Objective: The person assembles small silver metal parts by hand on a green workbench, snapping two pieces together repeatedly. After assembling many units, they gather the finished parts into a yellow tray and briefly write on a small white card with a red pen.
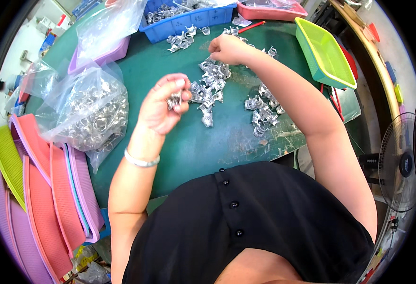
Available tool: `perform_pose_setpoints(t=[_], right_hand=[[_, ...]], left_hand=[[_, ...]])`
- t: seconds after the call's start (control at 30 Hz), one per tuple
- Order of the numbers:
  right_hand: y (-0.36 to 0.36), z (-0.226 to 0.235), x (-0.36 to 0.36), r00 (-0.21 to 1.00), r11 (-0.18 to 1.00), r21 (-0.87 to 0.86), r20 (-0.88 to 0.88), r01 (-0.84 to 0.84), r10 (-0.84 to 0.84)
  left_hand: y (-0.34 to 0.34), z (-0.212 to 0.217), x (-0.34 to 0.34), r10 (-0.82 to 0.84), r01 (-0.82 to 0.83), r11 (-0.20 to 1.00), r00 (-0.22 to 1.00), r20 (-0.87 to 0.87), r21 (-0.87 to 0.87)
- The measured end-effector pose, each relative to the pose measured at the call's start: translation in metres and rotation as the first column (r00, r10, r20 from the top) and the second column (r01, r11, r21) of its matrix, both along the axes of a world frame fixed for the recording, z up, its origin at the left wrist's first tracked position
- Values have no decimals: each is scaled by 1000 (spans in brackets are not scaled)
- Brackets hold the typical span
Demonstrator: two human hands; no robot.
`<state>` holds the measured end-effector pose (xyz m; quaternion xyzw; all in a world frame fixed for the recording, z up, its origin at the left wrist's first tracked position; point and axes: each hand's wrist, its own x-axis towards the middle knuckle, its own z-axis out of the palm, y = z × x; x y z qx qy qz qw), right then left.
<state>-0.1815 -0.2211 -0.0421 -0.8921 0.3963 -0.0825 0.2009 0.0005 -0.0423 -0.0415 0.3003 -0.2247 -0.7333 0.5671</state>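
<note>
Several silver-coloured metal rings (pixel 174 100) are cupped in the curled fingers of my left hand (pixel 163 102), which is raised palm-up over the table. My right hand (pixel 229 49) reaches to the far end of a loose pile of similar rings (pixel 212 83) in the middle of the table. Its fingertips are pinched together at the pile; whatever they hold is too small and hidden to make out. Another group of rings (pixel 263 113) lies under my right forearm. Beyond the left hand is a small cluster of rings (pixel 183 39).
A clear plastic bag full of rings (pixel 97 111) stands at the left, by stacked coloured baskets (pixel 52 189). At the back are a blue bin (pixel 189 21) and a red pen (pixel 252 27). A green basket (pixel 325 54) sits far right; a fan (pixel 399 163) stands nearer.
</note>
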Motion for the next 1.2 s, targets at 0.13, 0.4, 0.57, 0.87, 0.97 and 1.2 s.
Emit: perform_pose_setpoints(t=[0.13, 0.4, 0.57, 0.87, 0.97, 1.2], right_hand=[[-10, -13, 13, 995, 995, 68, -65, -76, 81], [-15, -8, 20, 920, 923, 115, -97, -368, 380], [-14, -7, 20, 930, 923, 172, -72, -345, 361], [-15, -5, 3, 957, 949, 139, 110, -282, 268], [-3, 13, -1, 952, 960, 84, 175, -268, 250], [75, 66, -11, 830, 843, -308, 220, -441, 513]], left_hand=[[-7, 28, 0, -8, 32, 999, 833, 553, -33], [29, 4, -52, 346, 545, 815, -187, 919, -196], [31, -10, -82, 332, 636, 767, -283, 900, -83], [29, -20, -65, -141, 458, 868, 598, 789, -193], [23, -15, -41, -303, 289, 951, 941, -150, -108], [27, -18, -16, 6, -14, 999, 972, -233, -33]])
